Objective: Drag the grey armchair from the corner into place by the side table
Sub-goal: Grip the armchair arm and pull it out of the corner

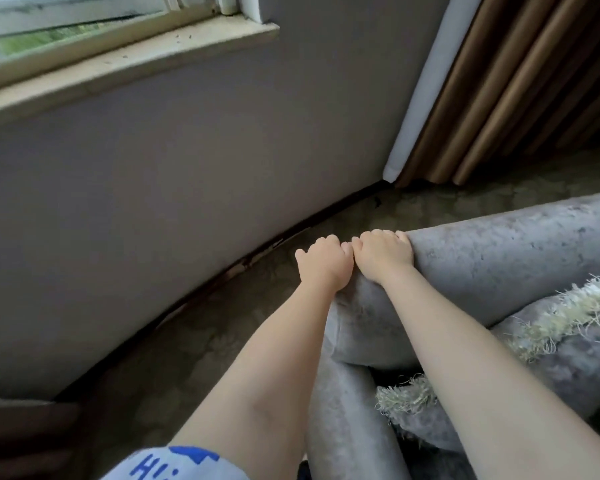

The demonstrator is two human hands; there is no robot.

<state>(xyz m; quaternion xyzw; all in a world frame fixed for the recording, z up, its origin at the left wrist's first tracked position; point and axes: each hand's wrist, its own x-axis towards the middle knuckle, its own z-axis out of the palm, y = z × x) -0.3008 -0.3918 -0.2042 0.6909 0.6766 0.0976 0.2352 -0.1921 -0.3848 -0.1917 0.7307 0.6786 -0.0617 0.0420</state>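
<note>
Both my hands are on the grey armchair [499,251], side by side and touching each other at the corner of its padded top edge. Left hand [324,263]: fingers [326,241] curled over the far side of the roll, clamped on the upholstery, thumb sticking out to the left. Right hand [383,256]: same grip, fingers [378,234] wrapped over the edge, tips hidden behind the padding. Both forearms are bare and stretched out forward.

The armchair fills the lower right of the view and sits on the mottled floor [222,323]. It is near the grey wall [170,168] under the window sill [129,60], with a strip of floor between chair and wall. The brown curtain [516,81] hangs just behind it in the room corner. A shaggy pale fringe [568,313] lies on the seat cushions.

Dark wooden edge [21,434] at bottom left, can't tell what it is. White shirt with blue lettering [174,462] at the bottom.
</note>
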